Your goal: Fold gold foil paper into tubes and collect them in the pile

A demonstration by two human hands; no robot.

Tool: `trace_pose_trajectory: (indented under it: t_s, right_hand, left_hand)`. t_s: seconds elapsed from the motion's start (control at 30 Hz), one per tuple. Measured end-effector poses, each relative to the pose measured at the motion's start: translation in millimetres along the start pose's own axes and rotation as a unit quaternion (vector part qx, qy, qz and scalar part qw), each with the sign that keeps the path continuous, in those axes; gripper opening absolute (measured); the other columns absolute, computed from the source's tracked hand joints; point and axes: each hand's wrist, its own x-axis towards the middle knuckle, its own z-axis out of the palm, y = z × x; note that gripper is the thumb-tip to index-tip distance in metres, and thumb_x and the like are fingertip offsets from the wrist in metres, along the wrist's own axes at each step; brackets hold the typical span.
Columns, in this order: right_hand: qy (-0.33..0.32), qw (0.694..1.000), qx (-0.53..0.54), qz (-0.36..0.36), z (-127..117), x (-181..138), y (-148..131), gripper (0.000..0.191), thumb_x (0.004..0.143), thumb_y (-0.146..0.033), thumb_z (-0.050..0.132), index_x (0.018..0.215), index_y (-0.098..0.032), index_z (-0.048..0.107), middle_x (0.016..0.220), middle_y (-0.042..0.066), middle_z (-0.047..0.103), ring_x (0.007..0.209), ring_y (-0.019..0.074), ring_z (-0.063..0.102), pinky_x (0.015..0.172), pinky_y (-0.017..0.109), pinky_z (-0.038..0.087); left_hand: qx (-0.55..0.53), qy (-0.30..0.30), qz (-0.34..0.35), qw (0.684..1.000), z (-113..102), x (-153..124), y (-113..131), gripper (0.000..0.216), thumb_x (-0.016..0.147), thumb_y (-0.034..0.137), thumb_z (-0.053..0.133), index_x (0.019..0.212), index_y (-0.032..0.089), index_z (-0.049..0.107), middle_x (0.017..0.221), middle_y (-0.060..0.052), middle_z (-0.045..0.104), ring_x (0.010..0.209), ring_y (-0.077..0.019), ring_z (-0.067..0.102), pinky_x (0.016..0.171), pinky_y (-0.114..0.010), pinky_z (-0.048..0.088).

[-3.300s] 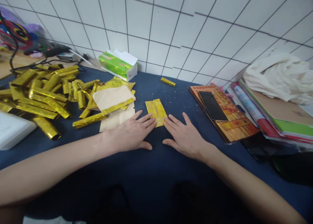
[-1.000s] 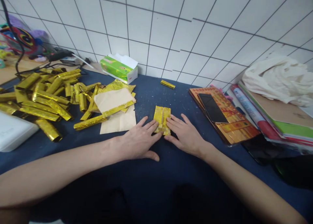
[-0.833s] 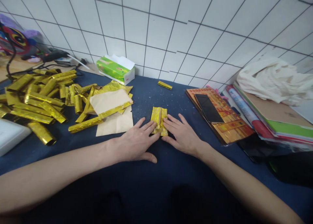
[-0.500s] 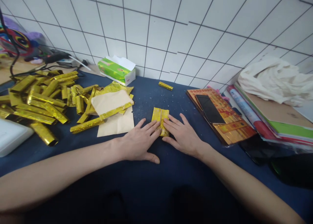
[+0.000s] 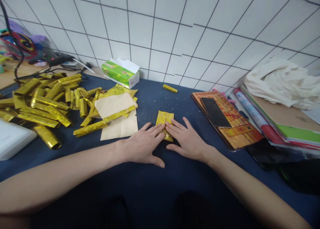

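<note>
A small folded piece of gold foil paper (image 5: 165, 116) lies flat on the dark blue table, with a crease down its middle. My left hand (image 5: 144, 144) rests over its left side, palm down, fingers stretched out and thumb spread toward me. From the other side, my right hand (image 5: 186, 139) lays its outstretched fingertips on the paper's right part. The fingertips of both hands nearly meet at the centre and hide the lower middle of the paper. To the left are sheets of beige paper (image 5: 118, 130) with gold foil, and a long rolled gold strip (image 5: 90, 128) beside them.
Several folded gold foil rolls (image 5: 47, 102) are heaped at the left by a white box (image 5: 15, 140). A green tissue pack (image 5: 120, 72) and a lone gold roll (image 5: 170, 88) sit near the tiled wall. Rightward, a phone (image 5: 216, 112) lies on an orange printed stack (image 5: 240, 130).
The right hand's fingers have slid slightly left over the paper, closer to the left fingertips. The whole view has shifted a little; the left hand keeps nearly the same pose.
</note>
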Motion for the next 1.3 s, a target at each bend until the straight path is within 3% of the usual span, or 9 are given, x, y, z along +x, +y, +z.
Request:
trace_pose_trajectory:
  t_s: [0.37,0.67,0.8,0.97,1.13,1.3]
  right_hand:
    - [0.002,1.000,0.013,0.009,1.5,1.6,3.7,0.062,0.085,-0.054,0.036,0.131,-0.012,0.039,0.136,0.015,0.041,0.130,0.0284,0.030,0.103,0.059,0.018]
    - [0.048,0.998,0.016,0.025,0.3,0.2,3.3,0.045,0.087,-0.042,0.041,0.121,-0.013,0.051,0.126,0.015,0.052,0.118,0.0252,0.047,0.103,0.055,0.022]
    - [0.051,0.998,-0.008,0.025,-1.5,0.9,-0.6,0.039,0.088,-0.038,0.042,0.113,-0.014,0.056,0.123,0.014,0.055,0.113,0.0252,0.051,0.102,0.054,0.024]
    - [0.069,0.997,-0.021,0.035,-1.2,0.7,-6.2,0.040,0.087,-0.036,0.043,0.116,-0.011,0.054,0.122,0.015,0.055,0.114,0.0262,0.050,0.102,0.054,0.024]
    - [0.104,0.995,0.000,-0.015,-3.2,-2.3,-15.7,0.037,0.088,-0.033,0.040,0.115,-0.012,0.055,0.123,0.013,0.056,0.118,0.0241,0.047,0.104,0.052,0.022]
    - [0.135,0.990,0.021,-0.037,-3.9,-4.7,-20.9,0.029,0.088,-0.030,0.041,0.099,-0.014,0.063,0.105,0.008,0.066,0.100,0.0194,0.058,0.104,0.044,0.027]
  left_hand:
    - [-0.001,0.007,0.003,1.000,-0.8,1.9,-2.0,0.081,0.069,0.074,0.039,0.123,0.013,0.041,0.141,-0.018,0.031,0.131,-0.0274,0.027,0.106,-0.045,0.015]
    - [0.023,0.018,0.032,0.999,-4.6,2.2,-7.8,0.066,0.075,0.068,0.039,0.113,0.015,0.049,0.138,-0.016,0.036,0.131,-0.0253,0.028,0.106,-0.047,0.014]
    - [0.079,0.042,0.026,0.996,-10.4,1.6,-2.4,0.069,0.073,0.068,0.043,0.113,0.012,0.051,0.137,-0.019,0.036,0.131,-0.0305,0.024,0.105,-0.050,0.015]
    - [0.091,0.031,0.000,0.995,-12.8,-0.7,4.2,0.075,0.069,0.070,0.045,0.117,0.012,0.050,0.118,-0.017,0.053,0.115,-0.0305,0.044,0.100,-0.047,0.023]
    - [0.092,0.019,-0.007,0.996,-9.1,-2.2,4.6,0.079,0.071,0.069,0.043,0.124,0.010,0.044,0.117,-0.017,0.054,0.112,-0.0298,0.046,0.102,-0.047,0.021]
    - [0.091,0.014,-0.007,0.996,-8.1,-4.4,8.1,0.077,0.075,0.067,0.041,0.126,0.009,0.043,0.124,-0.019,0.050,0.120,-0.0297,0.041,0.104,-0.048,0.016]
